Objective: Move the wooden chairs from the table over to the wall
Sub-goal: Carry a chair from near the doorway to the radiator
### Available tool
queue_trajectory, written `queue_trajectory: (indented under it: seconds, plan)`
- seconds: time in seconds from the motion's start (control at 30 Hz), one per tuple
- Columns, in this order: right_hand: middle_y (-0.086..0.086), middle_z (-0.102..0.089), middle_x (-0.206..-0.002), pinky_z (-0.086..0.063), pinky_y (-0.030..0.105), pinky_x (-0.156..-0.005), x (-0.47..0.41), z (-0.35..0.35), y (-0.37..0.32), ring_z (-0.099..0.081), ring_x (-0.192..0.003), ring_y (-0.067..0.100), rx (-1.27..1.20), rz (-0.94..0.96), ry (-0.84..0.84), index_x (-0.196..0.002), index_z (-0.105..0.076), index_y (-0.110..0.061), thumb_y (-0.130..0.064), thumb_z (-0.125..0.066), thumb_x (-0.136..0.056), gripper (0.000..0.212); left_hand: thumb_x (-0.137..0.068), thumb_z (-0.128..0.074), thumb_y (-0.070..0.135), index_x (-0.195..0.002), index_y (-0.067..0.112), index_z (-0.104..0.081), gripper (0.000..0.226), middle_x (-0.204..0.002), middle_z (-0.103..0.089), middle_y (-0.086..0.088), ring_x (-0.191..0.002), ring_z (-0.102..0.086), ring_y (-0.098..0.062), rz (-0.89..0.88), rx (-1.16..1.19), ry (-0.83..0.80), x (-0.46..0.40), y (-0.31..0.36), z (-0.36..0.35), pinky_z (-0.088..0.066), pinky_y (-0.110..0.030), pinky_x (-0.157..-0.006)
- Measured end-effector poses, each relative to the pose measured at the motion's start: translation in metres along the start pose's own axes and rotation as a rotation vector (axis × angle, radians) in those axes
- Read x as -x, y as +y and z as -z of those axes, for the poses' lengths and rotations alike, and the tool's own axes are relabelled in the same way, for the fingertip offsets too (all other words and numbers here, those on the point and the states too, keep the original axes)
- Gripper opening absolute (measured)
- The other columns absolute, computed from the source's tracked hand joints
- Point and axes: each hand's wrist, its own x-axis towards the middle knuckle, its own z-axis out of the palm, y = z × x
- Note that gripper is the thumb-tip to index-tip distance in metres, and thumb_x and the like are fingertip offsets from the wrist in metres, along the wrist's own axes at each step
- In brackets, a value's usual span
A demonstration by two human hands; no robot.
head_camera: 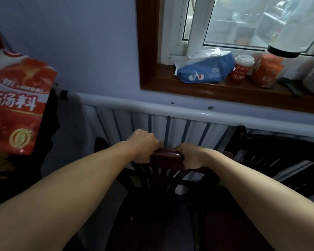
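By the radiator (170,127), both hands grip the wooden chair (166,154).

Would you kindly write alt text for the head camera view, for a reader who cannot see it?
Both hands, left hand and right hand, grip the top rail of a dark wooden chair facing a white radiator under a window. On the sill sit a blue tissue pack, a red cup and a jar.

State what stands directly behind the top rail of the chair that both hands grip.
Behind the chair, gripped by left hand and right hand, stands a white radiator on the wall. Its lower part is hidden by the chair back.
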Motion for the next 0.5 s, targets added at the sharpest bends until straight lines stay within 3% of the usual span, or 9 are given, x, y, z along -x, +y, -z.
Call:
queue_trajectory:
  seconds: [0.13, 0.23, 0.4, 0.5]
  plan:
    - [-0.006, -0.057, -0.073, -0.039, 0.011, -0.052, -0.039, 0.024, 0.026, -0.054, -0.065, 0.009, 0.003, -0.013, -0.001, -0.083, -0.057, -0.025, 0.002, -0.054, -0.08, 0.027, -0.076, -0.063, 0.032, -0.102, 0.021, -0.061, 0.028, -0.099, -0.064, -0.003, -0.087, -0.063, -0.028, 0.052, 0.003, -0.036, -0.046, -0.02, -0.008, -0.037, -0.032, -0.061]
    - [-0.008, -0.053, -0.067, -0.034, 0.004, -0.041, -0.064, 0.037, 0.041, -0.049, -0.058, 0.003, -0.001, -0.018, -0.043, -0.081, -0.057, -0.019, 0.002, -0.055, -0.08, 0.022, -0.078, -0.063, 0.032, -0.102, 0.022, -0.059, 0.027, -0.1, -0.064, -0.005, -0.088, -0.062, -0.029, 0.054, 0.028, -0.058, -0.074, -0.034, -0.013, -0.039, -0.032, -0.063]
    - [0.013, -0.066, -0.093, -0.051, 0.031, -0.068, -0.099, 0.056, 0.065, -0.063, -0.086, 0.028, -0.012, -0.019, -0.079, -0.1, -0.064, -0.002, 0.007, -0.054, -0.076, 0.027, -0.079, -0.064, 0.037, -0.111, 0.025, -0.058, 0.035, -0.108, -0.062, -0.003, -0.097, -0.059, -0.026, 0.054, 0.051, -0.07, -0.116, -0.052, -0.019, -0.046, -0.035, -0.076]
    - [0.015, -0.067, -0.102, -0.054, 0.039, -0.081, -0.114, 0.066, 0.076, -0.064, -0.092, 0.031, -0.02, -0.005, -0.077, -0.106, -0.065, -0.004, 0.006, -0.056, -0.075, 0.035, -0.079, -0.064, 0.038, -0.115, 0.023, -0.058, 0.039, -0.112, -0.061, -0.003, -0.101, -0.057, -0.026, 0.073, 0.062, -0.02, -0.133, -0.062, -0.024, -0.042, -0.032, -0.073]
